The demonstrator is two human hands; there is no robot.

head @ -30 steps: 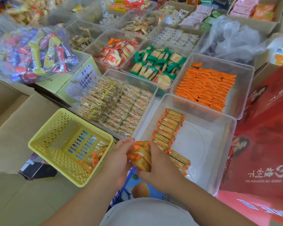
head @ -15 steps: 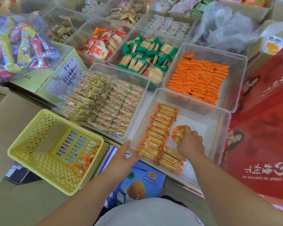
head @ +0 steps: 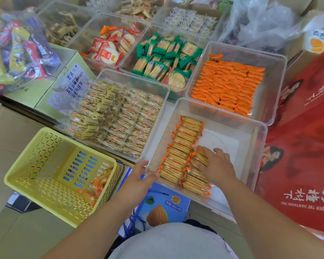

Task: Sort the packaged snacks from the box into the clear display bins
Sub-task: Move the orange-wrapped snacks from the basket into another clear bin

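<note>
A clear display bin (head: 258,139) in front of me holds a long row of cracker packets with orange ends (head: 183,144) and a shorter second row beside it. My right hand (head: 217,165) lies inside the bin, fingers spread over the top of the second row. My left hand (head: 141,176) grips the bin's near left corner at the rim. A yellow plastic basket (head: 45,165) tilts at the left, with a few of the same packets (head: 95,187) in its near corner.
More clear bins stand behind: yellow-wrapped snacks (head: 120,118), orange packets (head: 228,85), green packets (head: 166,58). A big red box (head: 307,146) closes the right side. A blue almond carton (head: 161,208) lies below the bin. A bag of mixed sweets (head: 17,53) sits far left.
Both hands held a stack of packets over the basket's edge; my right hand carried it into the bin and now rests on the second row. My left hand moved to the bin's corner.
</note>
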